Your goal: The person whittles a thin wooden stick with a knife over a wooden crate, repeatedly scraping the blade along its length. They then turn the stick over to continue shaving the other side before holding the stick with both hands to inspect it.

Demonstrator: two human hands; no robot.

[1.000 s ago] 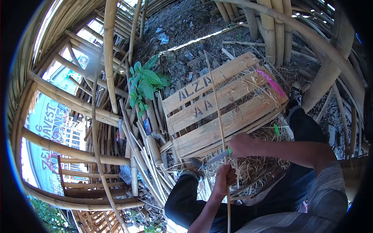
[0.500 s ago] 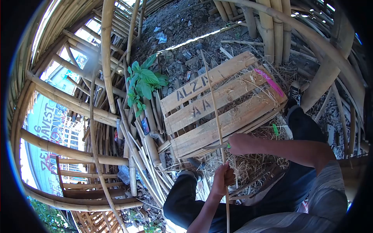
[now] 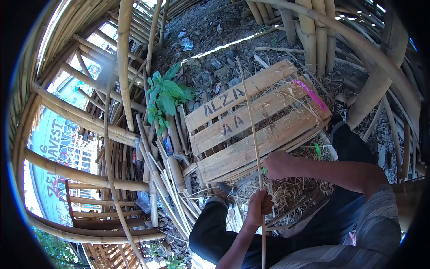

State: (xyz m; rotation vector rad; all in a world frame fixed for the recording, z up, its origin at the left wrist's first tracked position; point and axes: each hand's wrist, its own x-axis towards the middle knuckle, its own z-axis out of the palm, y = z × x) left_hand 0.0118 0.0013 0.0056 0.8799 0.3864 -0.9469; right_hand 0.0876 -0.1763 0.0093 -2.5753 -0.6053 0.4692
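Note:
A long thin bamboo stick (image 3: 252, 121) runs from near my lap up over the wooden crate (image 3: 286, 115), which is stencilled "ALZA AA". Low on the stick, my left hand (image 3: 258, 208) is wrapped round it. My right hand (image 3: 280, 165) grips a knife (image 3: 246, 179) with a bit of green at the handle. Its blade crosses the stick just above my left hand and points left. Most of the knife handle is hidden inside my fist. Pale shavings (image 3: 291, 195) lie between my legs and on the crate slats.
Loose bamboo strips (image 3: 172, 201) lie left of the crate, beside a green leafy plant (image 3: 168, 96). A bamboo-pole frame (image 3: 89, 116) stands on the left. Thick bamboo posts (image 3: 316, 36) rise at the back right. Rubble covers the ground behind the crate.
The stick has shifted a little to the right. My right hand is slightly farther right, and the knife blade now slopes more, its tip lower. My left hand keeps its hold.

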